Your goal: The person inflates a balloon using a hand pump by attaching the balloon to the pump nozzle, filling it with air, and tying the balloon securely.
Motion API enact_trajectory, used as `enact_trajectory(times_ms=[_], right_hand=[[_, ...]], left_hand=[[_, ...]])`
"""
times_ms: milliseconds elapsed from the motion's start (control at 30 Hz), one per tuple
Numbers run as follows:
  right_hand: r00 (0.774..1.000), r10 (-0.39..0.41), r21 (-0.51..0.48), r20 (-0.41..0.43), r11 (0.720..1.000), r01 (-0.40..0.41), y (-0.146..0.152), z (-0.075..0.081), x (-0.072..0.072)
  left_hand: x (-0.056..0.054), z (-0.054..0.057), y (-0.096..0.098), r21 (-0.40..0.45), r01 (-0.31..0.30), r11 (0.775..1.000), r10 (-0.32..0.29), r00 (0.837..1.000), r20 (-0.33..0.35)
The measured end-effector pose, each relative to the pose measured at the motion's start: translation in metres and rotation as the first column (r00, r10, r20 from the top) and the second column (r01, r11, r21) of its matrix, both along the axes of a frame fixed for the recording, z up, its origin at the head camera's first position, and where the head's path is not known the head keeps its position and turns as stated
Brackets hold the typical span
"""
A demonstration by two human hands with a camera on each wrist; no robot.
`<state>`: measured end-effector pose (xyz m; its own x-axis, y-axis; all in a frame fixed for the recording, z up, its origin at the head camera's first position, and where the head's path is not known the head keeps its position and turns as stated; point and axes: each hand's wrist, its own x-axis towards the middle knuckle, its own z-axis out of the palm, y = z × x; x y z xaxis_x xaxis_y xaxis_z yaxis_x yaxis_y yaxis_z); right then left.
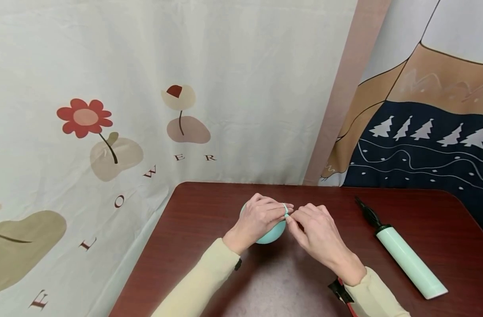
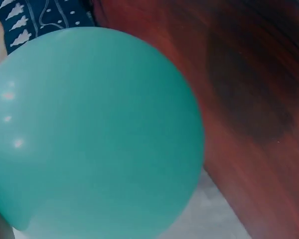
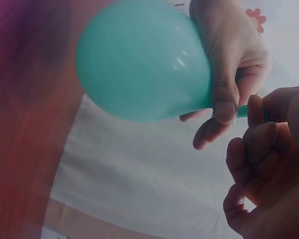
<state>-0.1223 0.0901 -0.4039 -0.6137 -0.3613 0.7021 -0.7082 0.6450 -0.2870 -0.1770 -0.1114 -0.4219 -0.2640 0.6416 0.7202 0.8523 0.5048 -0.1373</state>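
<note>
An inflated teal balloon [image 1: 270,234] hangs over the table beneath my left hand [image 1: 257,218], which pinches its neck between thumb and fingers. In the head view a thin stretch of the neck [image 1: 285,208] lies across the left fingers. Close beside it, my right hand [image 1: 316,231] pinches the balloon's tail end with thumb and index finger; its other fingers are curled in the right wrist view. There the neck [image 3: 242,111] spans the short gap between both hands. The round body of the balloon [image 2: 99,129] fills much of the left wrist view, hiding the left fingers.
A mint-green hand pump [image 1: 411,262] with a black nozzle lies on the right of the dark red wooden table [image 1: 209,207]. Behind the table hangs a pale curtain [image 1: 257,88] with flower prints, beside a dark blue panel [image 1: 423,149] with white trees.
</note>
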Motion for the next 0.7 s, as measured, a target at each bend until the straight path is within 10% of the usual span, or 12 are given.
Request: enact_trajectory(times_ms=[333,433,500,567,700], right_hand=[[0.983,-0.008,0.018,0.185,1.0,0.005,0.0,0.009,0.0],[0.97,-0.011,0.007,0.243,1.0,0.01,0.006,0.014,-0.001],[0.969,-0.01,-0.014,0.247,1.0,0.014,0.012,0.016,-0.002],[0.972,0.002,-0.033,0.233,0.999,0.006,0.016,0.015,-0.004],[0.978,0.094,-0.053,0.189,0.995,-0.085,0.022,0.012,-0.006]], left_hand=[[0.003,-0.001,0.0,-0.031,0.053,0.998,-0.056,0.995,-0.082],[0.004,-0.004,-0.001,-0.013,0.088,0.996,-0.088,0.996,0.003],[0.006,-0.005,-0.003,0.046,0.139,0.989,-0.145,0.974,0.173],[0.007,-0.004,-0.005,0.147,0.19,0.971,-0.234,0.89,0.392],[0.011,0.003,-0.004,0.392,0.208,0.896,-0.441,0.522,0.73]])
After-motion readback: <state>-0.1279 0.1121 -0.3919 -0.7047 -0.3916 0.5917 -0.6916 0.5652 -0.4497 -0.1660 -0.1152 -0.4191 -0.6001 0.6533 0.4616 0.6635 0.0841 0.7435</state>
